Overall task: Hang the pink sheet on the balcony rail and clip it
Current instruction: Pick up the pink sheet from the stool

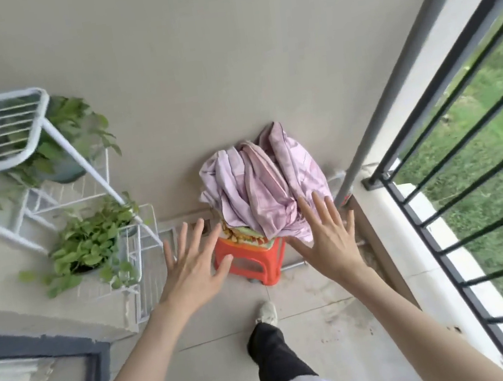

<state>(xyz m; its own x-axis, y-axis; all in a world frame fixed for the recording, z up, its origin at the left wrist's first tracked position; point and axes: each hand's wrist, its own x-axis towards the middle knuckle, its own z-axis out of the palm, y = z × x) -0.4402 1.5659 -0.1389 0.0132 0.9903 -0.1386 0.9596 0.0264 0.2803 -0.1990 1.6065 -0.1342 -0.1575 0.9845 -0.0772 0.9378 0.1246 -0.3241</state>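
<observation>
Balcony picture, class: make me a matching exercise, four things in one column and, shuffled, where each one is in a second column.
Things
1. pink sheet
2. orange stool
3. potted plants
4. balcony rail

Places
A. along the right side
B. on the white rack at the left
C. heaped on the stool
D. on the floor, against the wall

Pairs: 1-C, 2-D, 3-B, 4-A

One crumpled pink fabric sheet (262, 185), one orange plastic stool (251, 260), one white wire plant stand (55, 174), two bare hands.
</observation>
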